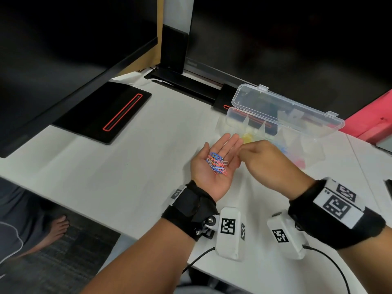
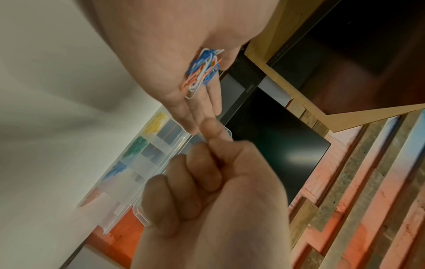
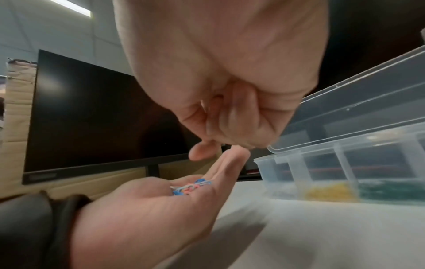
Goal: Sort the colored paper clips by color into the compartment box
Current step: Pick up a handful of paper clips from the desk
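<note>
While my left hand [image 1: 214, 164] lies palm up over the white worktop [image 1: 127, 166], fingers straight and relaxed, a small heap of clips [image 1: 216, 163] sits in the hollow of the palm: blue, pink, orange and white ones tangled together. Just right of it, my right hand [image 1: 269, 164] hangs knuckles up with its fingers curled in toward the palm; the thumb and forefinger tips sit close together beside my left fingertips, but I cannot tell whether they pinch a clip.

Beyond both hands, the clear box [image 1: 273, 132] stands on the worktop with its lid [image 1: 286, 105] tipped open toward the far side. From my left wrist I see its row of compartments: yellow clips [image 2: 155, 123] in one, green clips [image 2: 135, 148] in the next, blue clips [image 2: 115, 170] after that, then something orange-pink, blurred. Farther left lies a black monitor base [image 1: 101, 112] with a red-edged slot, and dark monitors [image 1: 63, 49] rise at the far edge.
</note>
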Available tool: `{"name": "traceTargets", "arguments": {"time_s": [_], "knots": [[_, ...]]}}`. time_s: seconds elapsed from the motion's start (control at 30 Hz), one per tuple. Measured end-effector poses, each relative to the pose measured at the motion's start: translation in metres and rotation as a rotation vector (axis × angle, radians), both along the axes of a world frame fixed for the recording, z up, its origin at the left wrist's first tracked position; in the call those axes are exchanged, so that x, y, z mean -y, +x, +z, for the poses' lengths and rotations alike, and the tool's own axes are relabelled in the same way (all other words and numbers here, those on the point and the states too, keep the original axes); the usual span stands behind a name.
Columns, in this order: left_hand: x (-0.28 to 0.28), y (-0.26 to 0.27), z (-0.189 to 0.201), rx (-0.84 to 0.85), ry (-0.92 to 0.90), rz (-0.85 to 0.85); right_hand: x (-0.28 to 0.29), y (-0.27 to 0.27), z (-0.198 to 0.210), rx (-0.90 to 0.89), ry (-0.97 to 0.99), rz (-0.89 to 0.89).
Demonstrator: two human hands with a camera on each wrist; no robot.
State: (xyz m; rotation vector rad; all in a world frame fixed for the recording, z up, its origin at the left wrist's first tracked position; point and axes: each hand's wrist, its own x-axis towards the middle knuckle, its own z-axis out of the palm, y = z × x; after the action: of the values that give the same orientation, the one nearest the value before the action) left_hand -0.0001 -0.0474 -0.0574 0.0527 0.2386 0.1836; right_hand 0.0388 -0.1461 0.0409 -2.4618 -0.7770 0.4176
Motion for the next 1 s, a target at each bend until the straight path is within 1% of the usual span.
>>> {"name": "traceTargets", "arguments": {"time_s": [0.1,0.13,0.2,0.27,0.4,0.57,0.7,0.8,0.87,1.0], "knots": [[0.000,0.000,0.000,-0.006,0.016,0.000,0.000,-0.002,-0.004,0.046,-0.043,0.067],[0.000,0.000,-0.001,-0.005,0.017,0.002,0.000,-0.004,-0.006,0.067,-0.083,0.091],[0.000,0.001,0.000,-0.001,0.027,-0.003,-0.001,-0.006,-0.009,0.171,-0.182,0.145],[0.000,0.001,-0.001,-0.006,0.036,-0.005,-0.002,-0.007,-0.012,0.242,-0.213,0.167],[0.000,0.000,0.001,-0.015,0.020,0.000,0.000,-0.002,-0.012,0.168,-0.138,0.128],[0.000,0.000,0.001,-0.014,0.025,0.005,0.004,-0.002,-0.015,0.162,-0.121,0.128],[-0.001,0.000,0.000,-0.007,0.034,0.008,0.006,-0.004,-0.016,0.242,-0.145,0.114],[0.000,-0.001,-0.001,-0.005,0.040,0.017,0.007,-0.008,-0.017,0.272,-0.218,0.139],[0.000,0.000,-0.001,-0.002,0.051,0.022,0.007,-0.009,-0.017,0.250,-0.214,0.165],[-0.001,0.001,-0.001,-0.001,0.049,0.022,0.007,-0.008,-0.014,0.156,-0.143,0.180]]}}
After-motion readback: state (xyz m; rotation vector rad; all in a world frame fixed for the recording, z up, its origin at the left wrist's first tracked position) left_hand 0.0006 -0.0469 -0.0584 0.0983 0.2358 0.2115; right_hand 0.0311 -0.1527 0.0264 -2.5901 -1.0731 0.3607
